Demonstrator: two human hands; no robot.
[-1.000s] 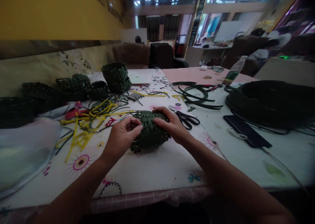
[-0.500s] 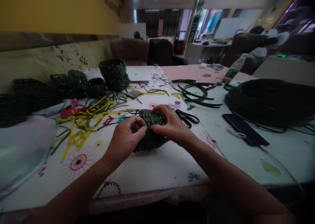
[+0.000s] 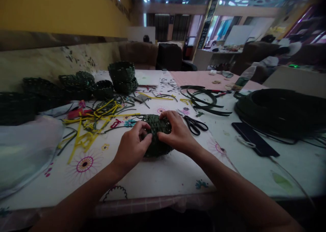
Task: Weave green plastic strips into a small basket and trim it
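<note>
Dark green woven basket (image 3: 158, 148) was on the table (image 3: 165, 182), near its front edge, between the two hands. Its weave ran in close bands; the lower part was in shadow and its detail could not be read.

Right hand (image 3: 178, 133): clamped on the basket, fingers bent over the upper right part, thumb pressed against the near side. Left hand (image 3: 132, 146): at the basket's left side, fingers curled, thumb tip close to the forefinger. Could not tell whether a strip was pinched between them.

Black-handled scissors (image 3: 195, 125) lay just beyond the right hand, blades pointing away and to the left. Left of the basket, a tangle of yellow strips (image 3: 79, 137) was mixed with thin green ones, with a red object (image 3: 75, 114) at its far left side. A clear plastic bag (image 3: 28, 157) was at the left edge of view.

Farther back, left of centre: a stack of woven baskets (image 3: 122, 75), with more in a row to its left. Right of centre: curved green strips (image 3: 203, 107), loosely looped. Right side: a large dark coil (image 3: 275, 116), a dark phone (image 3: 257, 142) near it, and behind, a tilted clear bottle (image 3: 246, 76).
</note>
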